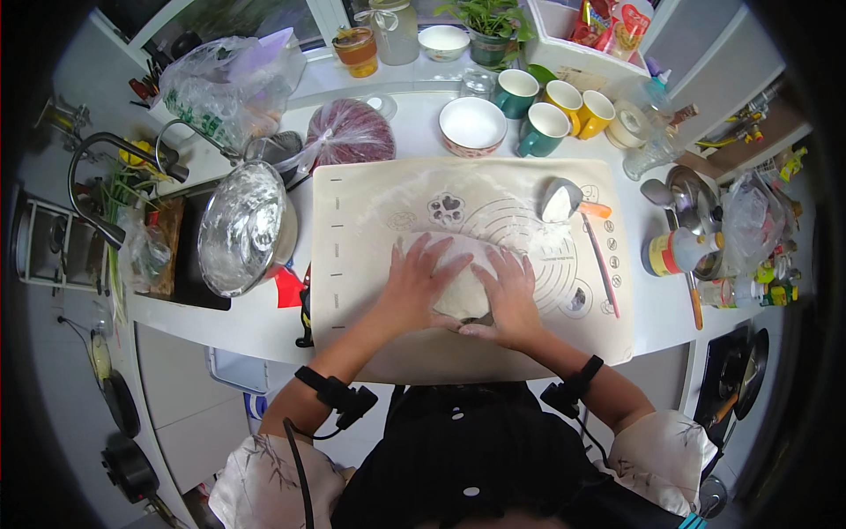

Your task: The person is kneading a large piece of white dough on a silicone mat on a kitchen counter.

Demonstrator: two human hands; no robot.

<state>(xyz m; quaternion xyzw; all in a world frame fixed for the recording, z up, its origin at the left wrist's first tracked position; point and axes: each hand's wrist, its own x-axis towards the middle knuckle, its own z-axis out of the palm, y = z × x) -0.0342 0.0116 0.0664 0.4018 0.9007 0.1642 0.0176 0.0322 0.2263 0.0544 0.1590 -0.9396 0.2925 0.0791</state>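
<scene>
A floury lump of pale dough lies on the beige silicone baking mat in front of me. My left hand cups its left side, fingers spread over the top. From the right, my right hand presses on it in the same way. The two thumbs nearly meet at the dough's near edge, and much of the dough is hidden under the palms. Loose flour dusts the mat beyond the hands. At the mat's far right sits a scoop with flour and an orange handle, close to a thin pink stick.
A flour-smeared metal bowl stands left, beside the sink. Behind the mat are a film-covered bowl, a white bowl and several mugs. Rightward lie a bottle and a long-handled turner.
</scene>
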